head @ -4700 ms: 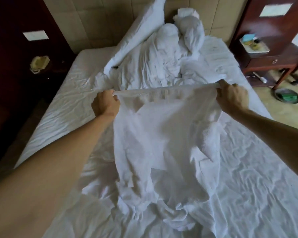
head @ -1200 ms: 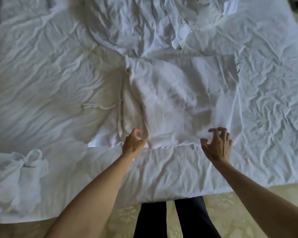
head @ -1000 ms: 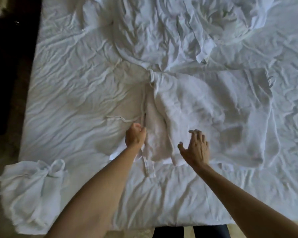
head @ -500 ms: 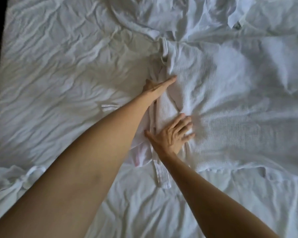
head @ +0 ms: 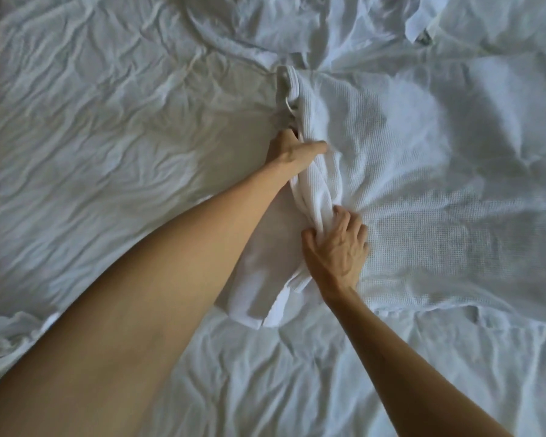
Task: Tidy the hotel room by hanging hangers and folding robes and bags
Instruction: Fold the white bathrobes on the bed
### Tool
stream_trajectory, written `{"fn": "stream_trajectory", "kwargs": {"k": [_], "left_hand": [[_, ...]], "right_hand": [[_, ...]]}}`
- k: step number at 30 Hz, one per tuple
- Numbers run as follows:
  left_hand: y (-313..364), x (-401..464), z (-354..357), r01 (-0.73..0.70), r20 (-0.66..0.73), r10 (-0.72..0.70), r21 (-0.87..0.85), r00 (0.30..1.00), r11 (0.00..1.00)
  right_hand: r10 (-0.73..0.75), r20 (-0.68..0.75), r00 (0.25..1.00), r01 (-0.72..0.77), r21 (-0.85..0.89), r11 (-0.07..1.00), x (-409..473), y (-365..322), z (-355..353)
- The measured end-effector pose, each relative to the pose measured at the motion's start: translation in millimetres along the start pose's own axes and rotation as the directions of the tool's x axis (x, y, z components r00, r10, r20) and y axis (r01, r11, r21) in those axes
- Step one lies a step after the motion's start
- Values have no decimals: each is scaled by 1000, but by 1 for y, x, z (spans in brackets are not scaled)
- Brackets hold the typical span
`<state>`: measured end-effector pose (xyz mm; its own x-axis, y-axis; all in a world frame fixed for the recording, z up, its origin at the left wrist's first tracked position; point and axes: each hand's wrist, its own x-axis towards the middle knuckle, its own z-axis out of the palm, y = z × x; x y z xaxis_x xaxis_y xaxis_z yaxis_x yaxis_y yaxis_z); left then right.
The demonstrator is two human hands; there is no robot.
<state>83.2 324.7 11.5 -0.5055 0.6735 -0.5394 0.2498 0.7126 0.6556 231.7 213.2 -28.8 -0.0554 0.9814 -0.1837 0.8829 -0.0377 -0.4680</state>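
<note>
**Robe edge gathered, fold about to start**

Robe (head: 407, 190) lies flat on the bed sheet (head: 108, 121), waffle side up, w/ its left edge bunched into a ridge. Half a sec ago both my hands were flat, smoothing that edge; now they've closed on it. Left hand (head: 292, 152) grips the upper part of the ridge, thumb across the cloth, fingers tucked under I think, can't see them. Right hand (head: 338, 244) has fingers curled round the lower part, pinching the gathered cloth. Means smoothing is done & I'm set to lift this side over toward the middle. A second white bundle (head: 7, 335) sits at the near-left bed edge, prob. next.
</note>
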Motion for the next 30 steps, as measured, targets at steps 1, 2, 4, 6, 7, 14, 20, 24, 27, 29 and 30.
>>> {"fn": "stream_trajectory", "kwargs": {"k": [1,2,4,6,7,14,20,24,27,29,30], "left_hand": [[5,-1,2,-9,-8,9,8,1000,1000],[10,-3,4,-18,-17,18,18,1000,1000],[19,-6,7,-20,-23,21,42,1000,999],[23,-7,8,10,-20,-9,60,1000,998],[24,-7,7,30,-19,-29,63,999,998],[33,-5,7,64,-24,-61,109,998,992],[34,4,-1,41,-1,-41,40,999,998],[38,2,-6,30,32,-29,-16,999,999],[41,2,-4,44,60,-41,-44,997,998],[42,3,1,54,67,-50,-55,996,997],[42,4,5,53,68,-49,-68,997,996]], "right_hand": [[-22,-3,1000,22,23,999,2,5,-4],[-49,2,999,49,34,998,3,9,-8],[-93,39,995,93,10,996,4,12,-14],[-81,98,992,87,-60,994,5,5,-16],[-54,121,991,66,-93,994,6,-1,-16],[46,166,985,-29,-101,994,35,-54,0],[11,57,998,-9,-34,999,48,-61,-3],[8,14,1000,-9,38,999,58,-56,-11],[2,22,1000,-3,19,1000,60,-45,-14],[16,32,999,-16,-3,1000,63,-39,-12],[18,50,999,-17,-10,1000,66,-37,-12]]}}
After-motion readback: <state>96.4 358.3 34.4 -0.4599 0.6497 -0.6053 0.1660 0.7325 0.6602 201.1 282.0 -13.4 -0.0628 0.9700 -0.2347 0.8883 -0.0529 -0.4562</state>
